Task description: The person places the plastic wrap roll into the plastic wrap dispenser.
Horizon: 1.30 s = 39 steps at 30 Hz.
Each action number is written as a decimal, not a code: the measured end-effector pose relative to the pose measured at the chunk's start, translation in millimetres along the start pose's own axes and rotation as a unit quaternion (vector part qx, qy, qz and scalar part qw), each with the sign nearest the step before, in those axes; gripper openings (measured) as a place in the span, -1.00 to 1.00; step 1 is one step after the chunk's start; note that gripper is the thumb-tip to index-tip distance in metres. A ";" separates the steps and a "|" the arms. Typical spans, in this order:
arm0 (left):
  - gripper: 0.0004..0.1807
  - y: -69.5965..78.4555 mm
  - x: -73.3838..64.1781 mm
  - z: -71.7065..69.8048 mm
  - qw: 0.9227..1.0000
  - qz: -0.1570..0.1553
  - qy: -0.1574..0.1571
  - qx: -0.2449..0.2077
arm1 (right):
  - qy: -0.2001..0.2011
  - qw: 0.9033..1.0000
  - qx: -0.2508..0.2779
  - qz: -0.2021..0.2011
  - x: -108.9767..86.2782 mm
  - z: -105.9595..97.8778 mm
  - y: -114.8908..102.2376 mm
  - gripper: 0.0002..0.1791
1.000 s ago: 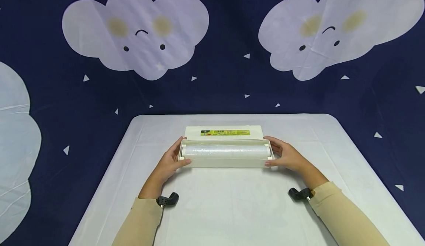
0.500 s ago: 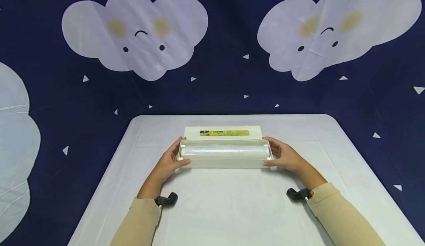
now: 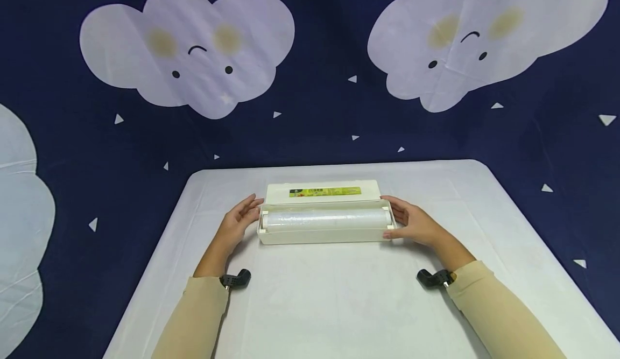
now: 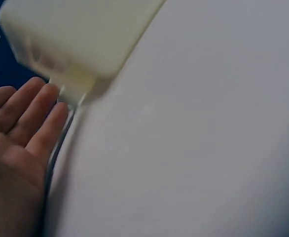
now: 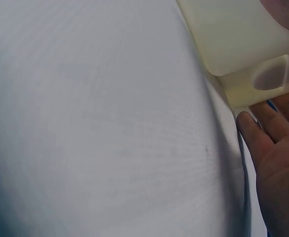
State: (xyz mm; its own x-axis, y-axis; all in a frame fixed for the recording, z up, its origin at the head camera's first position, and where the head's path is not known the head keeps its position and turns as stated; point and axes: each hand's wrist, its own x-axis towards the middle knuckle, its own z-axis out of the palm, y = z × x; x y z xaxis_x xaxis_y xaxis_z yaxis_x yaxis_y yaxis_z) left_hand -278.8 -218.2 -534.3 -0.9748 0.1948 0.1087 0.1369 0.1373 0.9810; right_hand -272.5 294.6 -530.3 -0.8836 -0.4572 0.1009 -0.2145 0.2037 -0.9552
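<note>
A cream cling-film dispenser box [image 3: 323,234] lies across the middle of the white table [image 3: 339,305]. Its lid [image 3: 323,191], which bears a green label, is folded open behind it, and a clear film roll [image 3: 326,219] lies inside. My left hand [image 3: 246,213] is just left of the box's end with straight fingers, holding nothing. In the left wrist view those fingers [image 4: 33,116] reach toward the box corner [image 4: 80,39]. My right hand [image 3: 403,220] rests against the right end, thumb at the front corner. The right wrist view shows its straight fingers [image 5: 265,133] by the box end [image 5: 243,44].
A white cloth covers the table, whose far edge [image 3: 339,165] meets a dark blue backdrop with cloud faces [image 3: 189,52]. Black wrist mounts [image 3: 235,279] sit on both beige sleeves. Bare cloth stretches in front of the box.
My left hand has come off the box's left end and drawn a little leftward, fingers straightened. The right hand stays against the right end.
</note>
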 end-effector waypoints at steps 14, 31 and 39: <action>-0.16 32.8 72.2 -15.0 0.972 -0.083 -0.067 0.210 | 0.000 1.000 0.004 0.004 -0.4 -4.2 0.3 0.17; 0.24 30.8 106.1 -6.7 0.928 -0.115 -0.166 0.313 | 0.001 1.000 0.012 0.009 2.5 -2.7 0.5 0.18; 0.23 25.0 109.6 3.4 0.920 -0.129 -0.167 0.330 | 0.000 1.000 0.016 0.015 0.1 -1.0 -0.1 0.20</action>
State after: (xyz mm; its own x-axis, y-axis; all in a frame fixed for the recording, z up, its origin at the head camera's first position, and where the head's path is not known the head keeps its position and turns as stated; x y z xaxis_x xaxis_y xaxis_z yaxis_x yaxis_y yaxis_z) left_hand -381.7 -190.2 -498.4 -0.8965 0.3450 -0.2781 0.0922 0.7591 0.6444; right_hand -273.0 295.3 -529.9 -0.8896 -0.4511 0.0714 -0.1740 0.1903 -0.9662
